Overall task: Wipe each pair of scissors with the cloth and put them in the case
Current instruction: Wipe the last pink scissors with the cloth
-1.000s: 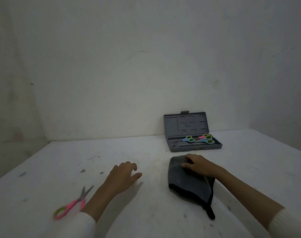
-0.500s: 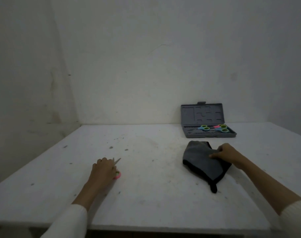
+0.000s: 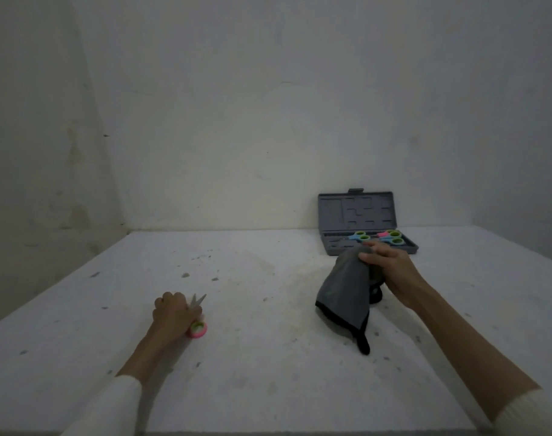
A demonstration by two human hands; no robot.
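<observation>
The left hand [image 3: 171,311] is shown with its fingers curled tightly around the pink scissors [image 3: 196,316], which are gripped low against the white table [image 3: 268,372]; the slightly parted blade tips are seen projecting beyond the knuckles, pointing away from the person, and one pink handle loop with a green inner ring is exposed just beside the heel of the hand. The right hand [image 3: 391,269] is closed on the upper part of the grey cloth [image 3: 347,294], which is bunched between thumb and fingers and lifted so that most of it hangs down, its dark-edged lower corner reaching the table surface. Both forearms are seen extending from white sleeves [image 3: 111,404] at the lower edge of the view. Behind the right hand, near the back wall [image 3: 268,121], the grey case [image 3: 356,212] is seen open, its lid standing upright; inside its tray, the blue scissors [image 3: 359,236] and a second pair [image 3: 392,239] with pink and blue handles and green-ringed loops are laid side by side. Small dark specks are scattered over the tabletop.
</observation>
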